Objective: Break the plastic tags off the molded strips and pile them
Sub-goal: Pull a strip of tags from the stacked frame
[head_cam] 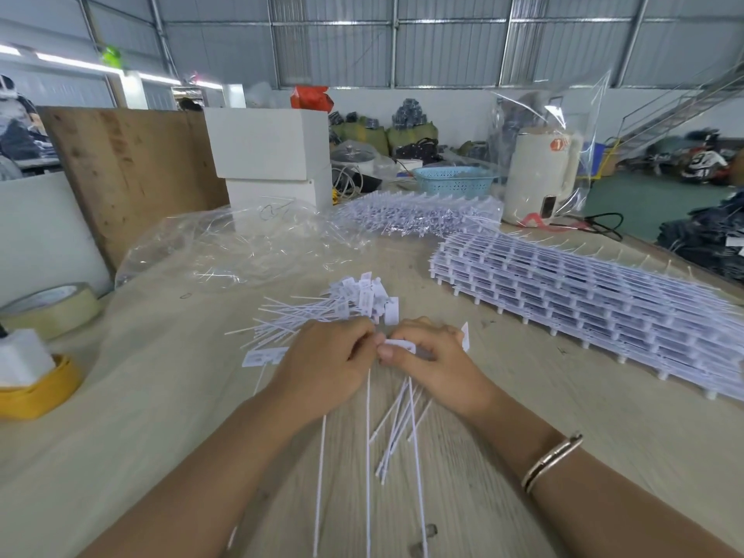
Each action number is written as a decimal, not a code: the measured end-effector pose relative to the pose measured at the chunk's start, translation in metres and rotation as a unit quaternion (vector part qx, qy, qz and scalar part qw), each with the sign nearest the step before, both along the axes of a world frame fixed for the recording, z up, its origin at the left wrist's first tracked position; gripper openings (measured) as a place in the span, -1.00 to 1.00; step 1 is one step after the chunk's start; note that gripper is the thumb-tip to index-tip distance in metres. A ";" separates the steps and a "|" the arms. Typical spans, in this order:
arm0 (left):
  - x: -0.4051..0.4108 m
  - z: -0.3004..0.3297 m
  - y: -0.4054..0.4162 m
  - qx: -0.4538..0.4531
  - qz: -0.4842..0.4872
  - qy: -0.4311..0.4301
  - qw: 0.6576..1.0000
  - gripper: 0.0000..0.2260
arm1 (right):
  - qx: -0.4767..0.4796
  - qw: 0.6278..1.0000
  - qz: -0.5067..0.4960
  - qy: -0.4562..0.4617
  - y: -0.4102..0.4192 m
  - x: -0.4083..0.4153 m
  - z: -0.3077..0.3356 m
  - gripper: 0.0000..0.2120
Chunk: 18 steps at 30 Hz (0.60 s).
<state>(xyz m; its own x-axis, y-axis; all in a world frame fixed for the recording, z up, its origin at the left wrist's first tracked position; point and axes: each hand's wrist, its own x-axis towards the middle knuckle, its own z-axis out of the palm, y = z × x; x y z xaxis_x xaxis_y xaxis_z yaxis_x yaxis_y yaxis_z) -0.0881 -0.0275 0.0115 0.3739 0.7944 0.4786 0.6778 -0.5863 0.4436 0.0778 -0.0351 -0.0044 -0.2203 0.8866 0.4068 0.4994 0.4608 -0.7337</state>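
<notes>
Both hands, left hand and right hand, pinch one tag between them; the pile lies just above, mid-frame.

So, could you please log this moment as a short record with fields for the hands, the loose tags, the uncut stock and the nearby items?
hands: left hand and right hand meet at the table's middle, both pinching one white tag
loose tags: pile of tags just beyond the hands, tails pointing left
uncut stock: stack of molded strips on the right; a second heap of molded strips farther back
nearby items: clear plastic bag, tape roll, blue basket
surface: wooden table
</notes>
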 end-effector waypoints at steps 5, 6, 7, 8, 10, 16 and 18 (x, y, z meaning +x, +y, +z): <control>-0.001 0.003 0.002 -0.107 -0.027 -0.100 0.989 -0.86 | 0.038 0.999 -0.009 -0.018 0.003 -0.001 -0.001 -0.91; 0.000 0.004 0.002 -0.122 -0.027 -0.119 0.985 -0.85 | 0.049 0.998 -0.014 -0.020 0.003 -0.001 -0.002 -0.91; 0.001 0.004 0.002 -0.137 -0.027 -0.139 0.980 -0.84 | 0.063 0.998 -0.017 -0.019 0.003 -0.001 -0.002 -0.92; 0.002 0.004 0.001 -0.152 -0.029 -0.162 0.975 -0.83 | 0.080 0.997 -0.018 -0.018 0.003 -0.002 -0.002 -0.92; 0.003 0.004 0.001 -0.173 -0.033 -0.207 0.962 -0.82 | 0.113 0.993 -0.026 -0.017 0.002 -0.003 -0.002 -0.90; 0.008 0.001 -0.001 -0.230 -0.040 -0.325 0.916 -0.79 | 0.166 0.984 -0.065 -0.010 0.000 -0.006 0.000 -0.85; 0.009 0.000 -0.001 -0.232 -0.047 -0.332 0.913 -0.78 | 0.140 0.989 -0.044 0.026 0.000 -0.005 0.001 -0.87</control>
<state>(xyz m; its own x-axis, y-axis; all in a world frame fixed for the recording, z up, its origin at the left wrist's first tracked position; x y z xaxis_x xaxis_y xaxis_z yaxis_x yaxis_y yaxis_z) -0.0788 -0.0288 0.0117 0.2012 0.9485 0.2446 0.1254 -0.2726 0.9539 0.0723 -0.0354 -0.0031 -0.1205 0.7529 0.6470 0.5120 0.6055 -0.6093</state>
